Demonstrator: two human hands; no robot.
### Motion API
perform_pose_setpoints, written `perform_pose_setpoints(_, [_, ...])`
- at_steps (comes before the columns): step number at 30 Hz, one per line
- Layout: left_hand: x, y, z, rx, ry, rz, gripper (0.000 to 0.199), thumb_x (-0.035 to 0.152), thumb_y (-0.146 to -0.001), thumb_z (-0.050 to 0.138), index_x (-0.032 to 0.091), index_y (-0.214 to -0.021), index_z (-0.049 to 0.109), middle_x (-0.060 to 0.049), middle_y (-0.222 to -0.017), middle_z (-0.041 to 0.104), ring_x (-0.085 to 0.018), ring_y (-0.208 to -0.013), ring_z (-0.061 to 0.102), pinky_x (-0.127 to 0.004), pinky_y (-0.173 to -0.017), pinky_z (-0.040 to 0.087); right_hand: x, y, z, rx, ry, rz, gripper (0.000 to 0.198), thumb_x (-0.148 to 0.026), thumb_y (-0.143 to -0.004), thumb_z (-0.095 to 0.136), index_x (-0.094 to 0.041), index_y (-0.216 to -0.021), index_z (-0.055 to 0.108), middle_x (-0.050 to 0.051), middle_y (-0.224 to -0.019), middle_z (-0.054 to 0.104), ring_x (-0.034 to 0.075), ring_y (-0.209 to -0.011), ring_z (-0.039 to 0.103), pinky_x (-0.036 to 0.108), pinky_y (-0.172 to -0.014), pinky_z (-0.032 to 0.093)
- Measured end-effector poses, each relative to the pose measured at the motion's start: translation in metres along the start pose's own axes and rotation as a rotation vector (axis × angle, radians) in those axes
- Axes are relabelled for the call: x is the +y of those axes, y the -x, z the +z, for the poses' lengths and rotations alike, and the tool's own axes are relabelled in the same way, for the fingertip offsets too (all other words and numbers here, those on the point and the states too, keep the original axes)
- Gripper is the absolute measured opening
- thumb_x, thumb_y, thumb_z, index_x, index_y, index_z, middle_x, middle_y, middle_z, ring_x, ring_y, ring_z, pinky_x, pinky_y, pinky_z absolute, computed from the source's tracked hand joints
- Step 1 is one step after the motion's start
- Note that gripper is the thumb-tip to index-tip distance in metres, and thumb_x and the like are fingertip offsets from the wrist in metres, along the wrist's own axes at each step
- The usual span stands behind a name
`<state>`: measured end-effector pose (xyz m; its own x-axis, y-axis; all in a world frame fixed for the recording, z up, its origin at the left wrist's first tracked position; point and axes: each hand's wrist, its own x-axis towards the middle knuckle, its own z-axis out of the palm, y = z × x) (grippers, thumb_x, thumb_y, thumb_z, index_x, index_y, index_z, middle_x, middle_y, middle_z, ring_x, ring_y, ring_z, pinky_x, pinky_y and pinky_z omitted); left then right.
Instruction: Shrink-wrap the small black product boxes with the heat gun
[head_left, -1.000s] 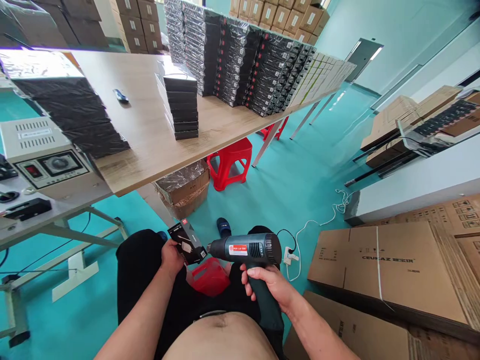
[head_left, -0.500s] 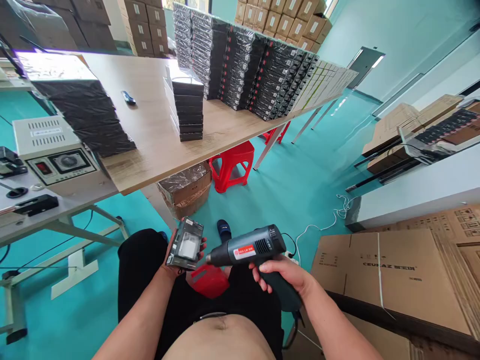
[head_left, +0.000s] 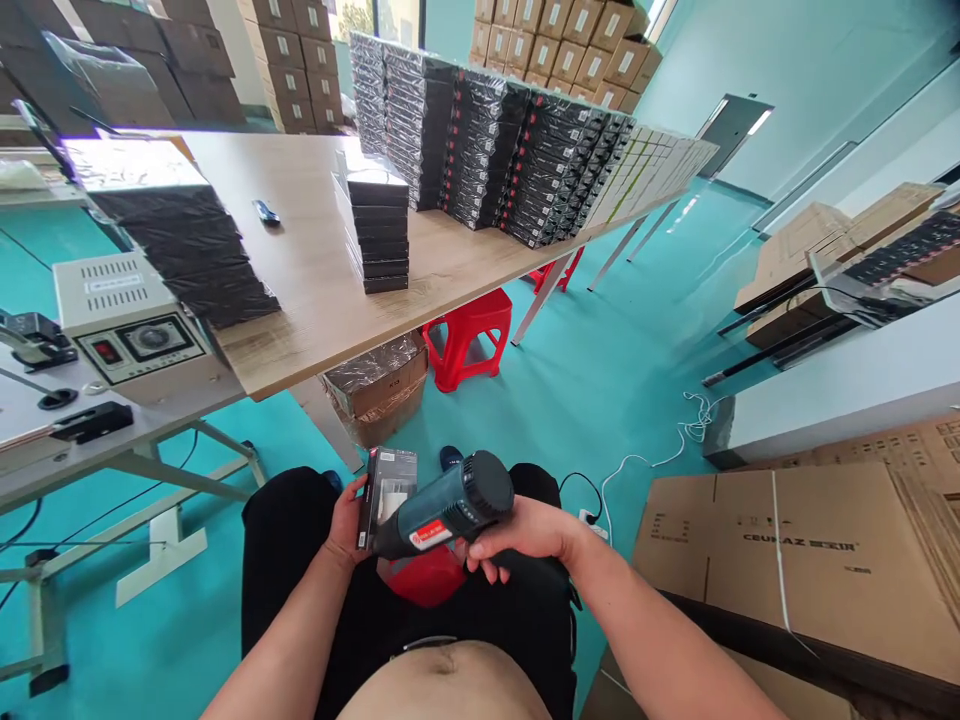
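Observation:
My left hand grips a small black product box by its left side, over my lap. The box is tilted, and a pale patch shows on its face. My right hand is closed around the handle of a dark heat gun with a red and white label. The gun's nozzle points left at the lower part of the box and covers some of it. Whether the nozzle touches the box I cannot tell. Most of the gun's handle is hidden behind my hand and the gun body.
A wooden table ahead bears a short stack of black boxes, wrapped stacks and another stack at left. A grey control machine stands left, a red stool beneath. Cartons and a white cord lie right.
The heat gun has swung left and turned, bringing its nozzle over the box's lower part. The box has turned so its left side shows. The view has shifted slightly.

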<state>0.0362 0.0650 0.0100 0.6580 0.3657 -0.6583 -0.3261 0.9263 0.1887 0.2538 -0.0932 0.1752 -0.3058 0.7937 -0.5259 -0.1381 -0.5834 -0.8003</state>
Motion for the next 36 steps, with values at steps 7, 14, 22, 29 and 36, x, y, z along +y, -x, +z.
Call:
perform_pose_setpoints(7, [0.000,0.002,0.003,-0.008,-0.038,-0.011,0.039,0.039,-0.079,0.059,0.011,-0.105,0.065,-0.014,-0.081,0.072,-0.035,-0.081,0.070,-0.050,-0.070,0.056,0.000,-0.019,-0.020,0.505,-0.224,-0.105,0.026,-0.030,-0.074,0.062,-0.012,-0.093,0.064,0.004,-0.074,0.067,0.012,-0.056,0.060,0.023,-0.048,0.048])
perform_pose_setpoints(14, [-0.001,-0.015,-0.004,0.098,-0.010,0.196,0.023,0.031,-0.079,0.062,0.017,-0.097,0.062,-0.008,-0.086,0.071,-0.027,-0.076,0.069,-0.048,-0.074,0.056,0.034,0.029,-0.013,0.227,-0.239,0.024,0.032,-0.029,-0.071,0.064,-0.008,-0.096,0.066,0.007,-0.074,0.068,0.014,-0.054,0.061,0.023,-0.045,0.046])
perform_pose_setpoints(22, [0.005,-0.034,-0.010,0.219,0.097,0.137,0.020,0.038,-0.080,0.050,0.019,-0.077,0.053,-0.008,-0.076,0.063,-0.026,-0.066,0.065,-0.045,-0.059,0.057,0.051,0.007,0.033,0.349,-0.348,-0.151,0.035,-0.034,-0.072,0.068,-0.011,-0.098,0.066,0.007,-0.081,0.068,0.014,-0.059,0.062,0.027,-0.053,0.049])
perform_pose_setpoints(29, [0.004,-0.025,-0.009,0.169,0.173,0.134,0.022,0.039,-0.077,0.054,0.018,-0.084,0.051,-0.015,-0.092,0.063,-0.035,-0.089,0.066,-0.053,-0.071,0.057,0.053,-0.001,0.028,0.583,-0.294,-0.162,0.038,-0.040,-0.073,0.069,-0.012,-0.100,0.067,0.006,-0.079,0.068,0.014,-0.060,0.061,0.028,-0.055,0.050])
perform_pose_setpoints(36, [0.002,-0.031,-0.011,0.160,0.127,0.231,0.019,0.036,-0.082,0.051,0.018,-0.084,0.055,-0.010,-0.081,0.063,-0.026,-0.073,0.066,-0.045,-0.063,0.058,0.053,-0.001,0.044,0.450,-0.294,-0.235,0.036,-0.036,-0.074,0.068,-0.013,-0.101,0.067,0.006,-0.080,0.067,0.014,-0.060,0.060,0.029,-0.055,0.049])
